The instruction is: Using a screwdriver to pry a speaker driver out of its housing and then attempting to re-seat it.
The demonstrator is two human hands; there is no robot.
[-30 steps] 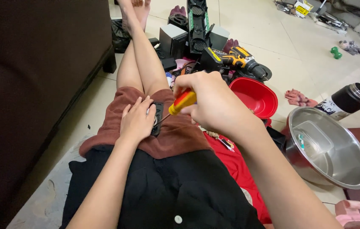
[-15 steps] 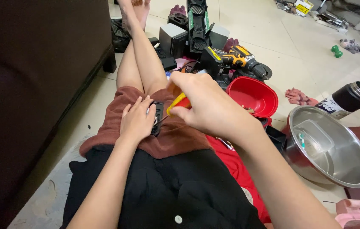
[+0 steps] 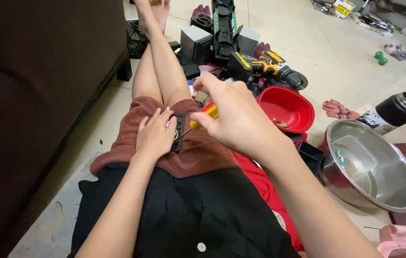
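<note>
Left hand (image 3: 154,135) pinned black device (image 3: 179,131) on thigh; right hand (image 3: 234,117) gripped yellow screwdriver (image 3: 204,116). Tip could slip off, jabbing fingers or leg.

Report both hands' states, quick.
Left hand: pressed on a small black device on the lap, steadying it.
Right hand: closed around a yellow-handled screwdriver.

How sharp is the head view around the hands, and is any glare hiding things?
Head view: right hand and yellow screwdriver slightly soft; left hand on the small black device sharp; steel bowl reflects mildly, hiding nothing; sofa in deep shadow.
</note>
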